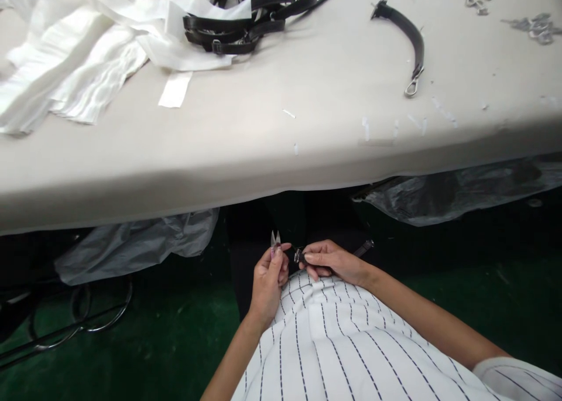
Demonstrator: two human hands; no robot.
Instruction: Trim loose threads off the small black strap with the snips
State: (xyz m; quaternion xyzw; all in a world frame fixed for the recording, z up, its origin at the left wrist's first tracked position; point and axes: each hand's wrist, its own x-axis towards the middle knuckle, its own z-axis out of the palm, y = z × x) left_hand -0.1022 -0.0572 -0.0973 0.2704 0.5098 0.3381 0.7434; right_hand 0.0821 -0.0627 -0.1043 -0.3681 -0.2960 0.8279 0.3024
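Close to my lap, my left hand (pixel 271 272) is closed around small scissors (pixel 275 241), their pointed blades slightly apart and facing up toward the table. Just to the right, my right hand (pixel 327 259) pinches a dark strap end with a small metal piece (pixel 299 256). A tail of dark strap (pixel 364 248) shows beyond the right hand's wrist. The two hands are a short gap apart, and the metal piece lies between them. What the right fingers cover of the strap is hidden.
On the pale table (pixel 246 149) lie white fabric strips (pixel 83 55), a pile of black straps (pixel 237 32), a short black strap with a metal clip (pixel 406 32), and metal hardware (pixel 538 27). Plastic bags (pixel 144 243) hang below the table's edge.
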